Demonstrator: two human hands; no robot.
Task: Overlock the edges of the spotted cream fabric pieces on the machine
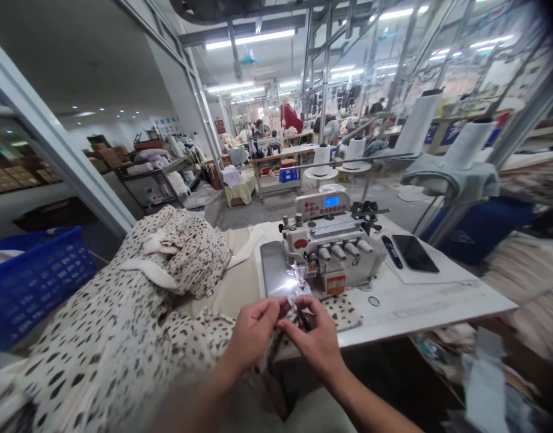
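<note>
Both my hands meet at the front edge of the white sewing table (pixel 421 304), just before the overlock sewing machine (pixel 330 243). My left hand (pixel 253 331) pinches a fold of cream fabric with black spots (pixel 123 337). My right hand (pixel 313 340) is closed on a small dark tool, likely thread snips (pixel 300 313), and on the same fabric edge. A smaller spotted piece (pixel 344 310) lies flat on the table under the machine's lit needle area.
A big heap of spotted fabric fills the left side. A blue plastic crate (pixel 35 282) stands far left. A black phone (pixel 414 252) lies right of the machine. Thread cones (pixel 321 157) stand behind it. Fabric stacks rise at the right; people work far back.
</note>
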